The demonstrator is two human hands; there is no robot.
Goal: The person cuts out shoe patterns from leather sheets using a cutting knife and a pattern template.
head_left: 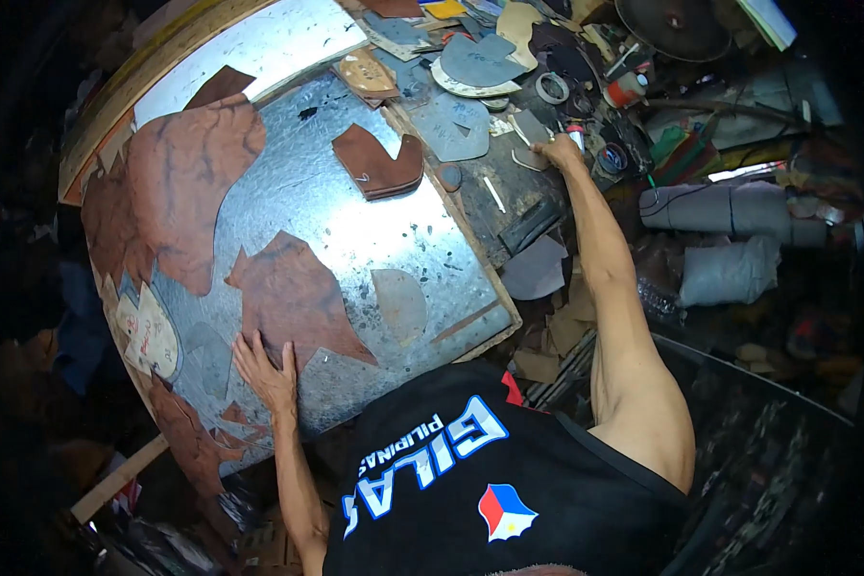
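Observation:
My left hand [267, 372] lies with spread fingers on the lower edge of an irregular brown leather piece [293, 293], on the metal-topped table [355, 230]. At the cluttered right side, my right hand [559, 151] is closed, its fingers pressed together beside a small grey flat piece [530, 127]; whatever it grips is too small to name. A stack of cut dark brown pieces [379, 165] sits near the table's upper right. To the right of the leather under my left hand is a grey rounded template [399, 305].
Large brown leather [187, 182] covers the table's left side, above pale templates [154, 336]. Grey templates [456, 125], a tape roll [552, 88], a white stick [494, 194] and a red container [626, 91] crowd the right side. A raised wooden edge [451, 206] separates the surfaces.

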